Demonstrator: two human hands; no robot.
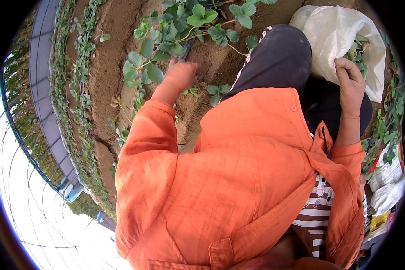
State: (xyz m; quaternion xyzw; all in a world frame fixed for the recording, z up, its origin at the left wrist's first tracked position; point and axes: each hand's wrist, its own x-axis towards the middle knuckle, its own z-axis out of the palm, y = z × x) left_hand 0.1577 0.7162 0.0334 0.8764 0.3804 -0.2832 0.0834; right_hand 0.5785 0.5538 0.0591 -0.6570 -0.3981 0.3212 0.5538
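Observation:
My left hand [180, 74] reaches out from an orange sleeve [144, 135] to the brown soil bed [117, 54], right beside leafy green plants [175, 31]. Its fingers curl downward and are hidden from me. A narrow dark strip [187, 47] runs from the hand up among the leaves; whether the hand grips it is unclear. My right hand [351, 83] grips the rim of a white plastic bag [333, 31] that holds cut green leaves [356, 51]. My dark-trousered knee [279, 58] rises between the two hands.
More rows of low green plants [72, 90] run along the soil ridges at left, beside a grey path strip [42, 76]. A greenhouse frame [27, 189] curves at lower left. Printed bags and packets [387, 180] lie at right among plants.

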